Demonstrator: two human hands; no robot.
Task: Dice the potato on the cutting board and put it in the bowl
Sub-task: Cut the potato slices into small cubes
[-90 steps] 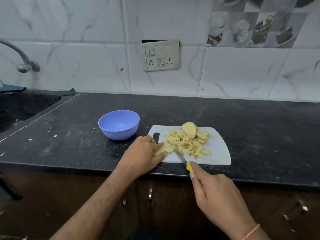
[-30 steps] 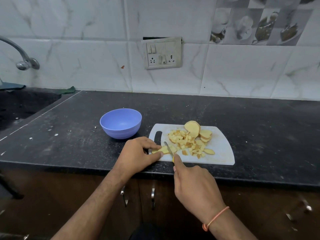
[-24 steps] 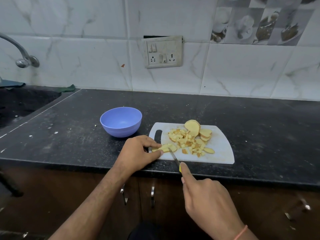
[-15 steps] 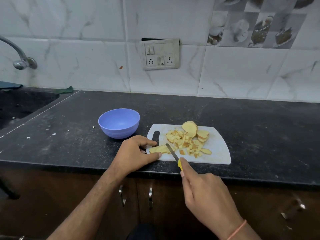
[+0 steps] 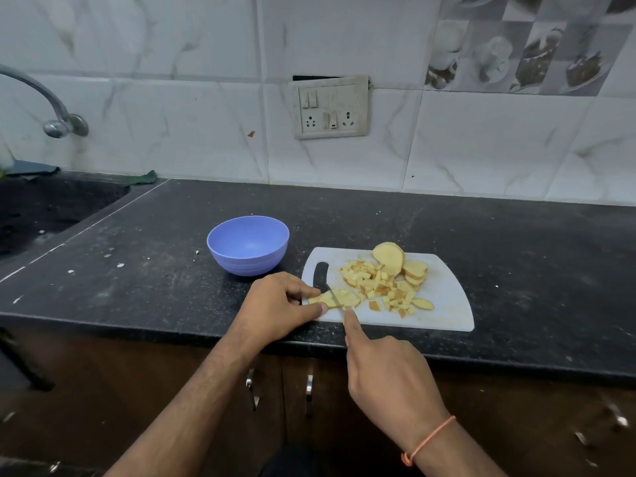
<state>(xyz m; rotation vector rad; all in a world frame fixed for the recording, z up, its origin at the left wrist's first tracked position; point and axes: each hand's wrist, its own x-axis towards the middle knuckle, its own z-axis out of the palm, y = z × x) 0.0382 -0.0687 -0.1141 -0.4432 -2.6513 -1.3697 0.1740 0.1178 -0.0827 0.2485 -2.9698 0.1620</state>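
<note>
Small steel knife (image 5: 334,297) had advanced onto the pale potato slice (image 5: 335,299); right hand (image 5: 389,370) gripped it, left hand (image 5: 275,306) pinched the slice. Fingertips best kept tucked back.

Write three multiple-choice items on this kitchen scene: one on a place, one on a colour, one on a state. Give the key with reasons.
1. Where does the bowl stand relative to the cutting board?
A. On it
B. Left of it, on the counter
C. In the sink

2. What colour is the bowl?
A. Blue-violet
B. Red
C. Green

3. What is in the bowl?
A. Diced potato
B. Water
C. Nothing visible

Key: 1 B, it sits on the dark counter beside the board's left end. 2 A, its wall and inside are blue-violet. 3 C, the diced potato all lies on the board.
</note>
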